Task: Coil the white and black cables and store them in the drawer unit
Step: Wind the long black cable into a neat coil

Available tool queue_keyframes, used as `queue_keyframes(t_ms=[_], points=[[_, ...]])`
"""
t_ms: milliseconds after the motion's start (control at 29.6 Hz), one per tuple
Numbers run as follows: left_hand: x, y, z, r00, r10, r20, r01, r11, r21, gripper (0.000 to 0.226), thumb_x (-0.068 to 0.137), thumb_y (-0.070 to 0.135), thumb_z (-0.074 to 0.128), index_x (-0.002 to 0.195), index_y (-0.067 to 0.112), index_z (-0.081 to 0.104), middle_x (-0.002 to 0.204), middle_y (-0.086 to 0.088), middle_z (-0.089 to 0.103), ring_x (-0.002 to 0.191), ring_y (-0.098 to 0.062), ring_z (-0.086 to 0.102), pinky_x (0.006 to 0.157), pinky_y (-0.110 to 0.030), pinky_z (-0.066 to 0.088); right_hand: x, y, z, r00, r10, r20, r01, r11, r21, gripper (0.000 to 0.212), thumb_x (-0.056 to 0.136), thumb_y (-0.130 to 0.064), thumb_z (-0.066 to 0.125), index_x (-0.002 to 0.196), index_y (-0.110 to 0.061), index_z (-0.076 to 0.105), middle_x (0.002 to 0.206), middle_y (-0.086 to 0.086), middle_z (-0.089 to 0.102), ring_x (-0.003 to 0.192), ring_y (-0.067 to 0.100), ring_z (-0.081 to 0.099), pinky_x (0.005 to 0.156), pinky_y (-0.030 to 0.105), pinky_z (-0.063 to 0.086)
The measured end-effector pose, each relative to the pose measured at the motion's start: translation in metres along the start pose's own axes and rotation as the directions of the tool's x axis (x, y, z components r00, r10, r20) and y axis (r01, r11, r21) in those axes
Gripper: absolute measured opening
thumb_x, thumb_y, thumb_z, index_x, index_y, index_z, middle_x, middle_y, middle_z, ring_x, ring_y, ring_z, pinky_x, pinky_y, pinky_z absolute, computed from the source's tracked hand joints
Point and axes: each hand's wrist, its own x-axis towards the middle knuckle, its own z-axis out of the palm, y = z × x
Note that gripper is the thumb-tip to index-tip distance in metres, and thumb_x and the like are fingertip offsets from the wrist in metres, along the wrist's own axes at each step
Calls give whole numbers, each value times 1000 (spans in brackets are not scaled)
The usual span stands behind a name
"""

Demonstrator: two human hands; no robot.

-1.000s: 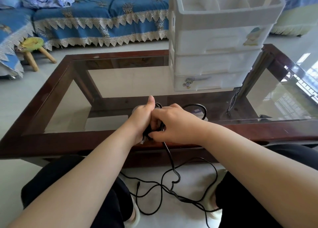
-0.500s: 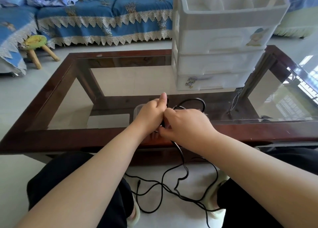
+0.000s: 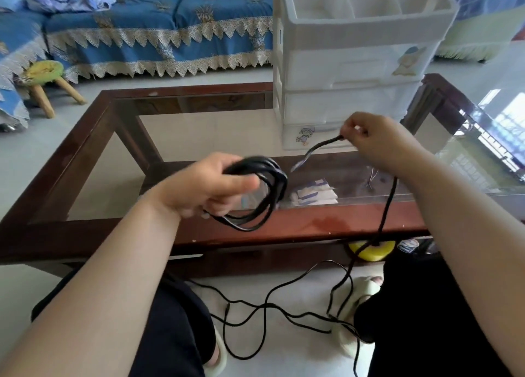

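Two hands on one black cable (image 3: 387,206). Left hand (image 3: 204,189) has its fingers curled round a bundle of finished loops (image 3: 264,194), thumb laid over the top, so the coil keeps its shape while more cable is fed in. The loops hang below the fist, over the near wooden rail of the coffee table (image 3: 85,229), slightly blurred. Right hand (image 3: 380,143) is raised up and to the right, well apart from the left, thumb and fingers pinching the cable; a short stretch runs from the pinch back toward the coil, and the rest drops straight down past the table edge. Judgement: it is pulling out slack for the next wrap, held high so the length lifts off the floor.

Plenty of cable is left uncoiled: it lies in loose tangled curves on the floor (image 3: 270,348) between the person's knees and slippers, one plug end (image 3: 227,308) showing near the left knee. The coil looks roughly half done at best.

White drawer unit (image 3: 341,72) stands on the glass top at the far right, just behind the right hand, all drawer fronts closed, open compartments on top. Placed within reach, probably for the storing step. No white cable clearly visible; a thin pale wire under the glass near the right wrist is too small to tell.
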Motion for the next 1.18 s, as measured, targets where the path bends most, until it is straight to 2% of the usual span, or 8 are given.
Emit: queue_keyframes(t_ms=[169,338,405,473,675,776,878,1181], points=[[-16,9,-20,956,183,-231,-268,865,-424,35,81,48,65,62,21,54,39,12,28,30,-4,15,30,-14,21,-15,11,19,972,10,236,15,994,-105,26,97,-31,45,73,-28,54,67,-5,53,66,21,53,56,27,37],[-16,14,-10,893,84,-442,-343,763,-548,44,94,49,37,63,21,48,38,10,31,24,-4,27,28,-12,19,-86,-34,68,837,-207,506,248,969,-13,23,100,-35,33,80,-30,42,86,-6,56,87,21,55,75,33,41],[-16,14,-4,911,34,-410,-277,788,-550,44,94,50,37,64,20,47,38,10,31,24,-4,27,27,-12,20,-102,-41,79,872,-263,413,260,963,66,19,100,-27,36,117,-28,45,114,-2,54,107,20,52,88,31,40],[-13,12,5,928,-25,-371,-208,793,-573,43,93,49,39,64,19,48,38,10,30,24,-3,26,27,-12,20,-108,-45,83,941,-307,142,281,944,175,52,94,-10,43,144,-19,27,138,2,43,124,14,43,98,19,34],[-5,10,32,947,-105,-302,-129,739,-662,39,92,44,43,65,17,45,39,10,28,23,-1,24,27,-12,16,-98,-59,68,886,-349,-306,413,893,179,48,93,-8,40,141,-8,38,137,7,46,127,14,41,106,18,31],[-4,7,37,947,-107,-304,-126,743,-657,36,90,42,47,64,16,46,39,10,28,24,-2,24,29,-13,14,-98,-62,63,887,-405,-221,447,874,193,51,97,-37,33,137,-9,45,136,3,50,127,12,43,106,29,35],[-2,4,36,933,-112,-343,-148,748,-647,38,90,42,48,61,17,46,38,10,27,24,-2,22,30,-14,13,-102,-64,62,910,-415,-7,393,857,333,81,85,-67,35,147,-14,27,147,-4,32,133,3,31,105,12,27],[7,2,41,895,-13,-446,-86,976,-201,29,81,28,66,62,18,46,40,6,27,28,-5,17,35,-15,13,-93,-72,72,992,-123,-14,120,933,338,30,89,-29,61,109,-11,49,101,-5,43,88,13,47,75,21,36]])
